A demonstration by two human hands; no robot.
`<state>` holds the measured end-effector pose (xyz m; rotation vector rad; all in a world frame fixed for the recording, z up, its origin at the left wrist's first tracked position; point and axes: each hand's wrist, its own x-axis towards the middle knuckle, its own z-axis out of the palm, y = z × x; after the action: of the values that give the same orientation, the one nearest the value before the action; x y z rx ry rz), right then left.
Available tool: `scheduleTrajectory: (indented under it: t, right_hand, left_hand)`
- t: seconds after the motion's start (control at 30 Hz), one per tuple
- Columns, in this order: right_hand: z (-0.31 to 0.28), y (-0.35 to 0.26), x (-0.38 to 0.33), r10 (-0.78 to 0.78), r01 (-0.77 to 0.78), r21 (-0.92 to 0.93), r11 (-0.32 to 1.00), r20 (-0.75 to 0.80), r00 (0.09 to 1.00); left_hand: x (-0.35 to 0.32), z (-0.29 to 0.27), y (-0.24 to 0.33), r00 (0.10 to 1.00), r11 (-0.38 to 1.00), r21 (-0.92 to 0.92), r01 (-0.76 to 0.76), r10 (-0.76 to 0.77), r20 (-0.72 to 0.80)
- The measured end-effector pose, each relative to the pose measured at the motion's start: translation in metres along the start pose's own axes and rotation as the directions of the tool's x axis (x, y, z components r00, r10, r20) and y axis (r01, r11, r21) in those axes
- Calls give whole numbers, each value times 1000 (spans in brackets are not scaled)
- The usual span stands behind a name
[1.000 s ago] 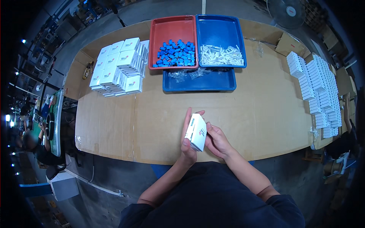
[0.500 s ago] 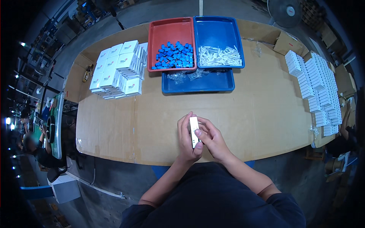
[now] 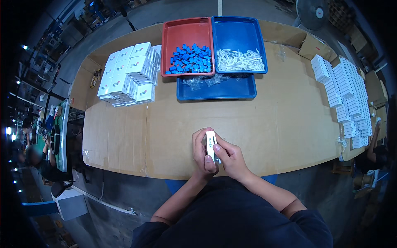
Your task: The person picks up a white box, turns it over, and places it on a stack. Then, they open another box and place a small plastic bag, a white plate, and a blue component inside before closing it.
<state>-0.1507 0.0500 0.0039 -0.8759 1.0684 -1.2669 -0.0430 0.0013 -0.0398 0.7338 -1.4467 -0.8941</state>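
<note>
Near the table's front edge, both my hands hold a small white box (image 3: pixel 210 139), its narrow side with dark lettering turned up. My left hand (image 3: pixel 199 152) wraps round its left side, with the thumb at the near end. On the other side, my right hand (image 3: pixel 232 160) grips it, the thumb pressed on the box's right edge close to the near end. The fingers behind the box are partly hidden. It is held above the bare cardboard in front of my body.
A stack of white boxes (image 3: pixel 120 80) stands at the left, and rows of white boxes (image 3: pixel 346 101) line the right. At the back, a red tray (image 3: pixel 187 31) holds blue parts; a blue tray (image 3: pixel 236 33) holds white sticks. Another blue tray (image 3: pixel 215 94) contains clear bags.
The white box has turned slightly in my hands, so lettering now shows on its upper side. My left fingers have drawn a little nearer, and my right hand has shifted down slightly.
</note>
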Motion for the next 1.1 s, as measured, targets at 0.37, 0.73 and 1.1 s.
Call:
scheduleTrajectory:
  t: [0.37,0.73,1.1]
  right_hand:
    - [-3,-9,6,11,-12,-24,1000,-38,999]
    - [-36,-32,13,-395,393,-800,453,215,893]
    - [-59,-3,21,-583,658,-600,456,357,729]
  left_hand:
    - [2,-3,-1,993,995,14,95,-96,65]
    - [7,3,9,651,401,-567,719,-676,347]
    - [1,8,28,470,176,-497,849,-682,560]
